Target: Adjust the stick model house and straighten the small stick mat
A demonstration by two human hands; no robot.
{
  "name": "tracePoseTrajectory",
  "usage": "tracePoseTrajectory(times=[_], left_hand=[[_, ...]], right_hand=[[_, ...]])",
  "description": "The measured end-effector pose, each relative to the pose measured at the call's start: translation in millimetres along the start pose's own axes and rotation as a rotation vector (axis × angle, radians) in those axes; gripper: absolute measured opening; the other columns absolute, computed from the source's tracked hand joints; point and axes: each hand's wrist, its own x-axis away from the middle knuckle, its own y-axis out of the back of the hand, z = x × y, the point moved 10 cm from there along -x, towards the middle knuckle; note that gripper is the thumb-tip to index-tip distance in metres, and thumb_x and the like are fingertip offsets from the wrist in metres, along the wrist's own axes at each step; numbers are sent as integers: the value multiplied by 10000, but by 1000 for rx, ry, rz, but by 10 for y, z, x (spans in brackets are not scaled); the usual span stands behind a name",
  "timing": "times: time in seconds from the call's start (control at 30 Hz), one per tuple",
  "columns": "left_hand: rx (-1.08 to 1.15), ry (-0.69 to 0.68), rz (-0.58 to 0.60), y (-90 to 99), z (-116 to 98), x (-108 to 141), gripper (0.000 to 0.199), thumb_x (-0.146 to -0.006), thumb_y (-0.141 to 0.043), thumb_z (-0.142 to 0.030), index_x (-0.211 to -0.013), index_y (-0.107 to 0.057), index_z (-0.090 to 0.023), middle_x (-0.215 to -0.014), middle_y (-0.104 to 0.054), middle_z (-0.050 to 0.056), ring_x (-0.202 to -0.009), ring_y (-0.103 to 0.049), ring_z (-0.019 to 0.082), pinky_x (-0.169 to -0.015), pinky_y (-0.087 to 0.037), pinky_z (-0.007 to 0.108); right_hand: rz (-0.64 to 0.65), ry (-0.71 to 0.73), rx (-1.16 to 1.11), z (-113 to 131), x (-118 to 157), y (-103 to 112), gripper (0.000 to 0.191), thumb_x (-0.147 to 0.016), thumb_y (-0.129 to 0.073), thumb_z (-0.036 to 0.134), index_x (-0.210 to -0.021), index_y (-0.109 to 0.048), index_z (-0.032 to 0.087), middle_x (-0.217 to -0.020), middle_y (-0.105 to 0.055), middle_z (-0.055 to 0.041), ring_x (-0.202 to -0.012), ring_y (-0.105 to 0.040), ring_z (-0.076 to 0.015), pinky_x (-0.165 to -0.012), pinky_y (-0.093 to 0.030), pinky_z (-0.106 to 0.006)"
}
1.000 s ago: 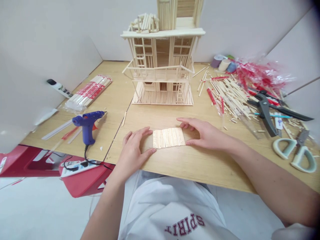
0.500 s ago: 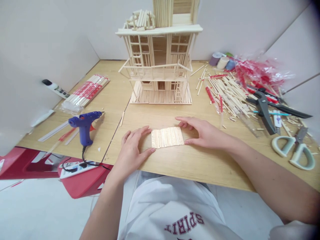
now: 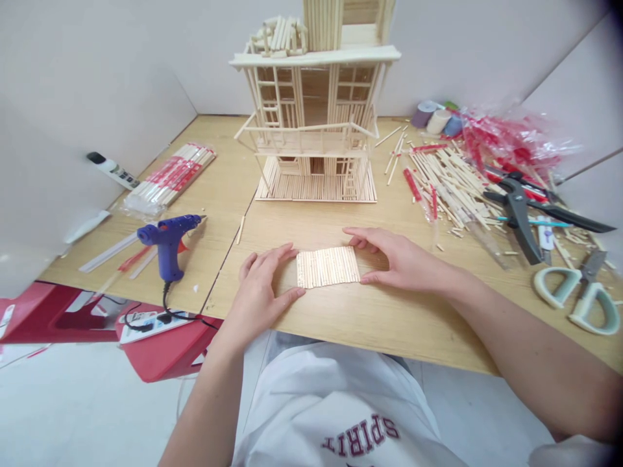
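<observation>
A small flat panel of short wooden sticks laid side by side [image 3: 328, 266] lies on the table in front of me. My left hand [image 3: 263, 285] rests at its left end, thumb near the lower corner and fingers spread by the upper one. At the right end, my right hand [image 3: 396, 263] curves with thumb and fingers apart around the corners. Both hands are open; whether the fingertips press on the panel's edges I cannot tell. Behind the panel stands a model house of wooden sticks [image 3: 316, 143], its top cut off by the view.
At left are a blue glue gun [image 3: 168, 243], packed sticks [image 3: 172, 175] and a marker-like bottle [image 3: 111, 170]. Loose sticks [image 3: 448, 178], a black-handled cutter [image 3: 518, 217], scissors [image 3: 581, 292], thread spools [image 3: 438, 121] and red plastic wrap [image 3: 516, 139] crowd the right. A power strip [image 3: 150, 326] sits below.
The view has shifted slightly, so everything sits a little further right. The hands keep their places at both ends of the stick panel, which stays flat on the table.
</observation>
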Motion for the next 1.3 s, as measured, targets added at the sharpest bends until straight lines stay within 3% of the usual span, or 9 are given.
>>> tracePoseTrajectory(times=[0.73,0.9,1.07,1.17,1.23,1.3], left_hand=[[19,16,-3,-12,11,8,687,-875,-711,-429,-1470,-390,-305,-1517,-518,66,-1422,-444,264,-1222,-169,520],[24,21,-2,-22,19,1,707,-886,-700,-405,-1489,-346,-302,-1460,-579,55,-1412,-453,256,-1220,-165,527],[11,20,2,-21,-15,-14,718,-874,-712,-423,-1486,-359,-298,-1465,-574,64,-1407,-457,272,-1219,-167,536],[50,8,18,-21,-24,-1,787,-840,-743,-467,-1501,-349,-302,-1468,-570,74,-1416,-451,283,-1231,-141,556],[104,0,17,-12,-14,11,814,-821,-758,-482,-1506,-356,-300,-1480,-557,88,-1427,-441,294,-1237,-121,577],[184,6,-26,33,22,17,800,-819,-759,-482,-1498,-384,-284,-1498,-533,111,-1430,-438,305,-1237,-144,585]], right_hand=[[45,-17,1,-30,12,-23,890,-793,-790,347,-1561,-341,301,-1343,-609,-84,-1203,-580,-275,-1057,-462,-484],[38,-4,6,38,5,-52,894,-794,-786,354,-1567,-338,311,-1344,-605,-90,-1225,-567,-288,-1071,-449,-511],[61,-69,-122,-48,31,41,930,-768,-807,460,-1563,-353,299,-1358,-604,-101,-1195,-602,-289,-1055,-482,-510],[-94,-101,-242,-297,21,423,833,-841,-700,581,-1553,-360,315,-1418,-580,-106,-1269,-584,-292,-1086,-471,-522],[-411,-178,-219,-470,77,805,707,-924,-536,644,-1528,-393,305,-1489,-529,-110,-1377,-504,-299,-1150,-395,-563],[-736,-348,-114,-460,270,976,668,-974,-402,653,-1513,-417,259,-1563,-452,-129,-1468,-391,-313,-1201,-287,-607]])
